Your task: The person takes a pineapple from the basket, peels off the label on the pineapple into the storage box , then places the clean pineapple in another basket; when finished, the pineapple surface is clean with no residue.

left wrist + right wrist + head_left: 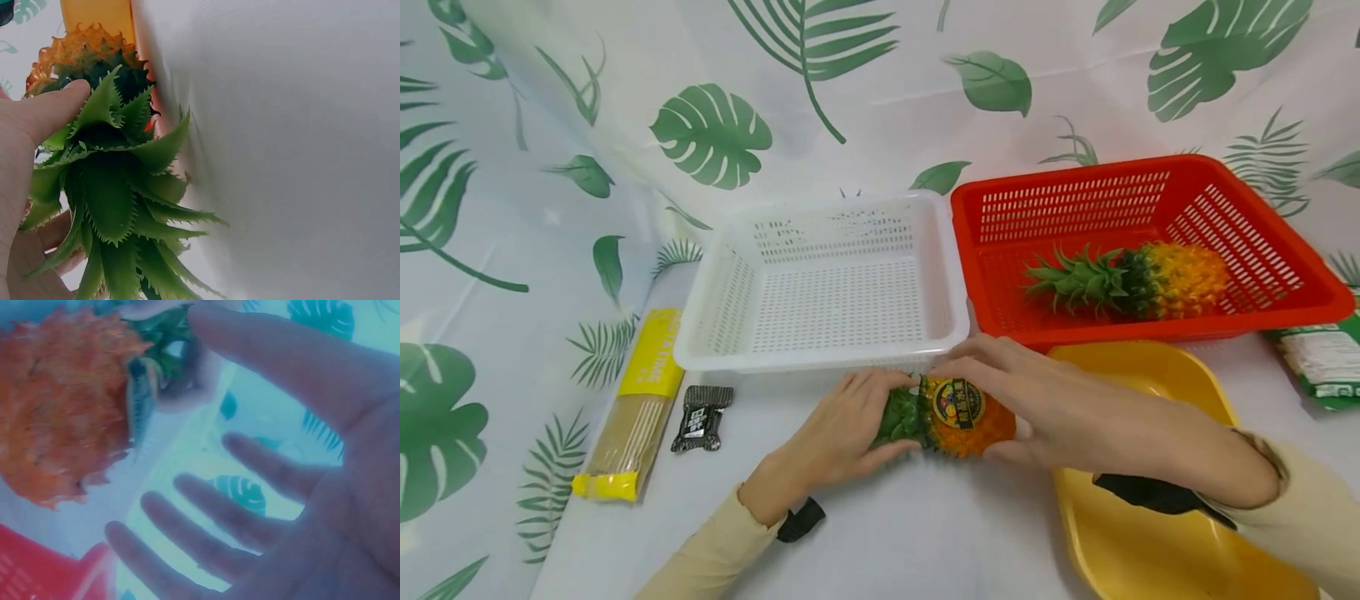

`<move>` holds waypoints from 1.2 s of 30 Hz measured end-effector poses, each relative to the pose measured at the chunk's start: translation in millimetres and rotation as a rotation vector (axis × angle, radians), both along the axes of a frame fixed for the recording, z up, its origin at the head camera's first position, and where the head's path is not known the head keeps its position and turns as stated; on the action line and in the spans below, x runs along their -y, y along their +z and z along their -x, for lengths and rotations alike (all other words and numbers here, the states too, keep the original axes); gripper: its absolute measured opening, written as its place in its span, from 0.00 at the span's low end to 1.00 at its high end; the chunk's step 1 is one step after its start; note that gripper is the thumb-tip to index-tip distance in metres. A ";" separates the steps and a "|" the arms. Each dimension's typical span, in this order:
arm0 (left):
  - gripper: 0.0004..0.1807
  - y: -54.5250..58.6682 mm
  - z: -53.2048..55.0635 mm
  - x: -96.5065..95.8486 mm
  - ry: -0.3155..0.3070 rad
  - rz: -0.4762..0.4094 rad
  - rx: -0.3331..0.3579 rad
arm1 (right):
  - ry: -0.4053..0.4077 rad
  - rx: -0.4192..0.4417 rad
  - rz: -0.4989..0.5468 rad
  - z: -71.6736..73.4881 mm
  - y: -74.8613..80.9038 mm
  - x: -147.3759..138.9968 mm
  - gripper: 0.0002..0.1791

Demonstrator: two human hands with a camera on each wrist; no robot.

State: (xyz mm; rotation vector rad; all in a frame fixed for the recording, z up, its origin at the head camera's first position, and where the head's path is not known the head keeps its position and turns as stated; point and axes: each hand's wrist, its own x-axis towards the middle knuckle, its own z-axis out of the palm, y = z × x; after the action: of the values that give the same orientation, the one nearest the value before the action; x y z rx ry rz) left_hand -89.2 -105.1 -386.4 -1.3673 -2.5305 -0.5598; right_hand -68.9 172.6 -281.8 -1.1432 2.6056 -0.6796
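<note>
A toy-like pineapple (992, 421) with orange body and green crown lies on the white table, bearing a round black fruit sticker (958, 403). My left hand (838, 429) grips it at the crown; in the left wrist view the thumb (62, 106) lies at the base of the spiky leaves (109, 200), other fingers beneath them. Beside the orange body is my right hand (1060, 404), its fingers spread. The right wrist view shows that hand (325, 531) with straightish fingers apart from the pineapple's body (62, 406).
Behind the hands stands a white basket (820, 360). A red basket (1075, 183) at the back right holds another pineapple (1180, 279). A yellow tub (1078, 533) lies under my right forearm. Noodle pack (640, 400) and black packet (702, 418) lie left; a green-white bag (1326, 358) right.
</note>
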 end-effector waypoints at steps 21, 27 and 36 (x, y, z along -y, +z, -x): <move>0.41 3.2 -2.2 -1.5 0.033 0.023 0.026 | 0.399 -0.192 -0.128 43.5 6.7 21.0 0.21; 0.39 1.1 -1.7 -0.9 0.030 0.026 0.039 | 0.408 -0.191 -0.183 47.8 4.3 25.3 0.18; 0.40 1.5 -2.2 -0.9 0.025 0.030 0.009 | 0.407 -0.191 -0.196 50.7 3.3 28.2 0.18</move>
State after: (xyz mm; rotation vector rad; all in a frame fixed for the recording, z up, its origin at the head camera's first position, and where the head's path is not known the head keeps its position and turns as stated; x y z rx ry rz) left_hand -87.0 -104.3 -385.0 -1.3437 -2.5698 -0.5270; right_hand -119.7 144.3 -278.6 -1.6705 2.3968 -0.2347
